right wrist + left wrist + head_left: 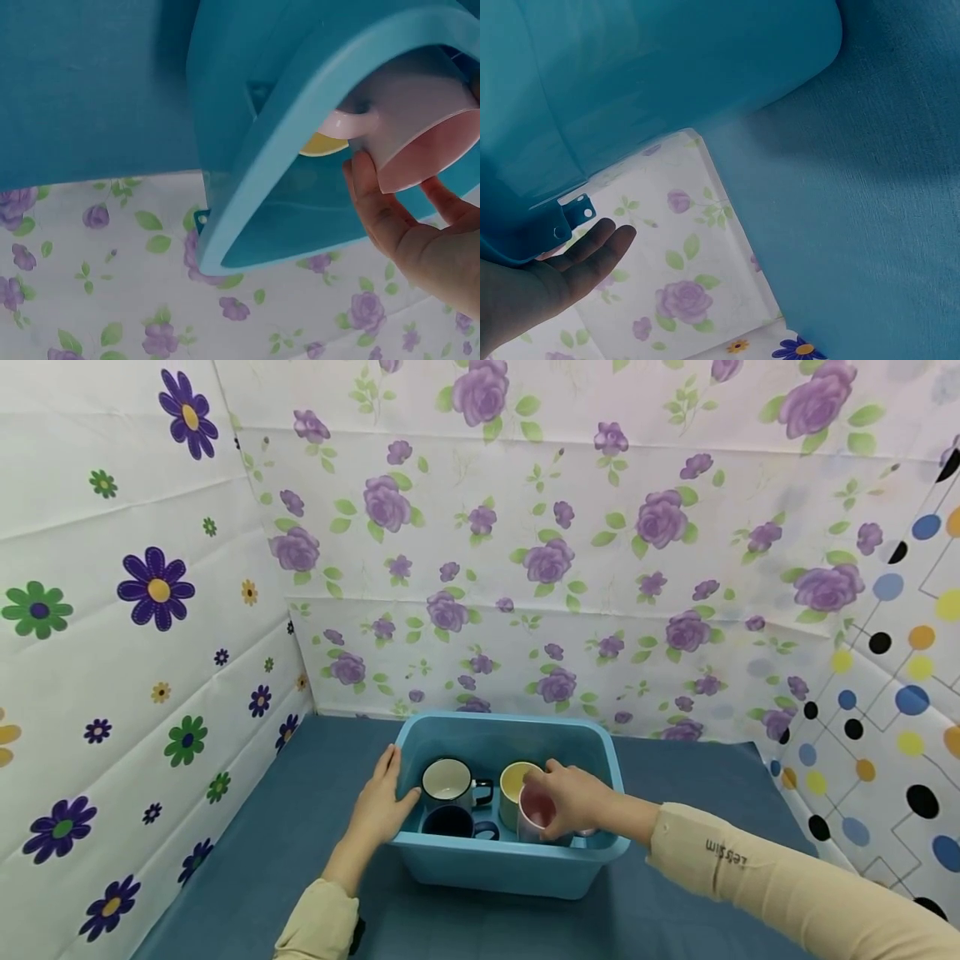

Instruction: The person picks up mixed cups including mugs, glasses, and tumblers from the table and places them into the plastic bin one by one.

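Observation:
A light blue plastic basin (498,868) holds several mugs. My right hand (573,797) reaches over its right side and grips a pink mug (534,814) near the rim, fingers and thumb on either side. In the right wrist view the pink mug (420,112) shows its handle turned toward the basin wall. Right behind it stands a mug with a yellow inside (516,774). To the left are a white-lined mug (447,779) with a black handle and a dark blue mug (450,821). My left hand (378,806) rests on the basin's left rim, fingers straight.
The basin stands on a blue cloth-covered table (690,843). Behind it rises a sheet printed with purple roses (547,560). Flowered (157,589) and dotted (911,702) sheets close off the left and right sides.

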